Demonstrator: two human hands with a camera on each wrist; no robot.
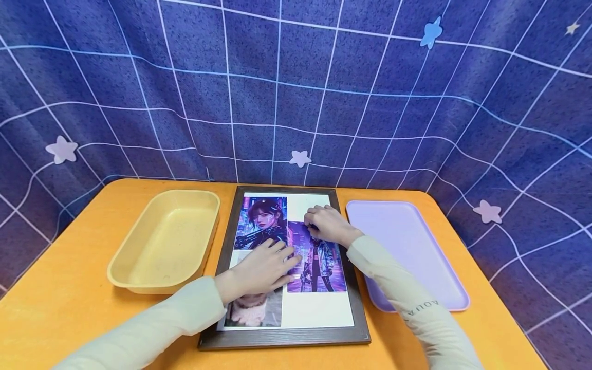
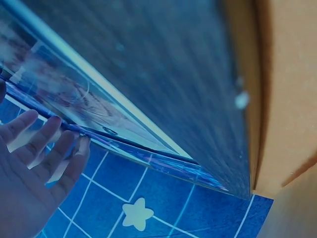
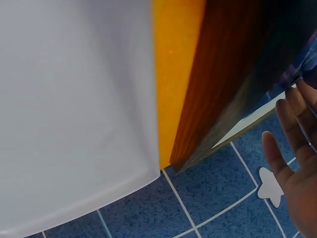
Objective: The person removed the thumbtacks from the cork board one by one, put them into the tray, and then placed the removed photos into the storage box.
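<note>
Picture frame, head view: a dark brown rectangular frame [image 1: 287,337] lies on the orange table [image 1: 69,277]; inside it are a white sheet [image 1: 319,313] and three printed cards
Cards, head view: a blue-purple card with an armed half-length figure [image 1: 259,221] is at upper left, a greyish card with pale fur [image 1: 254,314] at lower left, partly covered, and a purple rectangular card with a standing figure [image 1: 324,262] at right
Left hand, head view: the left bare hand [image 1: 264,266] lies over the left cards, its fingers extended and slightly apart, reaching the left edge of the purple card
Right hand, head view: the right bare hand [image 1: 330,224] is at the upper edge of the purple card, its fingers bent; I cannot tell if they pinch it
Yellow tray, head view: the deep yellow plastic tray [image 1: 171,241] stands left of the frame, inner bottom visible
Purple tray, head view: the shallow light purple tray [image 1: 400,231] is on the right, partly behind a sleeve [image 1: 411,293]
Frame border, left wrist view: it appears large; the left fingers are spread
Purple tray, right wrist view: a strip of table separates it from the frame
</note>
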